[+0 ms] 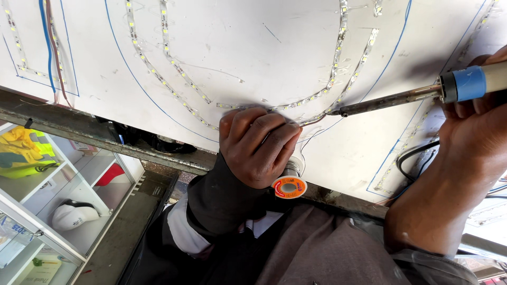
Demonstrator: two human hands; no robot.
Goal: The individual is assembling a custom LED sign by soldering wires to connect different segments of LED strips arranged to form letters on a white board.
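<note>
R hand (472,132) grips soldering iron (401,98) — tip at LED strip (317,95); L hand (259,145) grips solder spool (289,186) on white panel (253,47).

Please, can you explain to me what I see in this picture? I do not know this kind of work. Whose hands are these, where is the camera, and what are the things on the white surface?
The camera sits on the person's head and looks down at the person's own two bare hands. The right hand holds a soldering iron with a blue collar; its tip meets a strip of small lights stuck in curves on a white board with blue drawn lines. The left hand holds a thin solder wire up to that tip. A solder spool with an orange face is under this hand. At lower left are shelves with a white helmet.
</note>
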